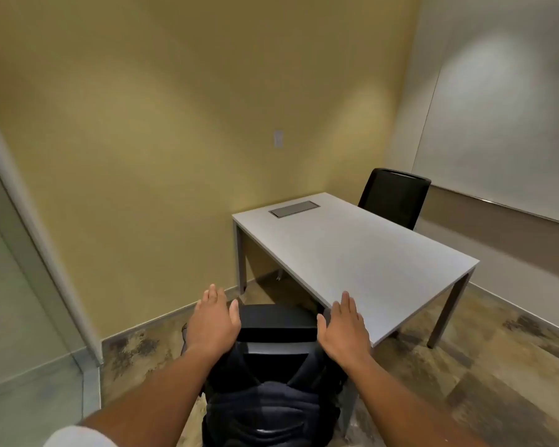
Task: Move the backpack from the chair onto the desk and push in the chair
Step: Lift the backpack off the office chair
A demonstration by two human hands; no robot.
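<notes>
Hands out on either side of the load now, left hand [214, 321] and right hand [344, 330] both flat and empty, fingers straight and held together, thumbs turned inward toward each other, neither one closed on anything. Between and below them sits the backpack [268, 401], dark and padded, its strapped back panel facing up toward the camera, resting on the chair [276, 324], whose black top edge shows just beyond it. Whether the palms touch the bag or just hover over it is hard to say from this angle.

Just to the right stands the desk [362, 253], grey, its top bare apart from a cable hatch [293, 209] near the far end. A second chair [394, 196] is tucked in on the far side.

Risks from here, as I read it: a grab at the soft sides instead of a handle or strap could let the bag sag and slip. Loose straps could snag the chair back on the lift. The desk's near corner sits close to the right hand, so a low swing could clip it. And if this chair rolls, any push while lifting may shunt it away early.
</notes>
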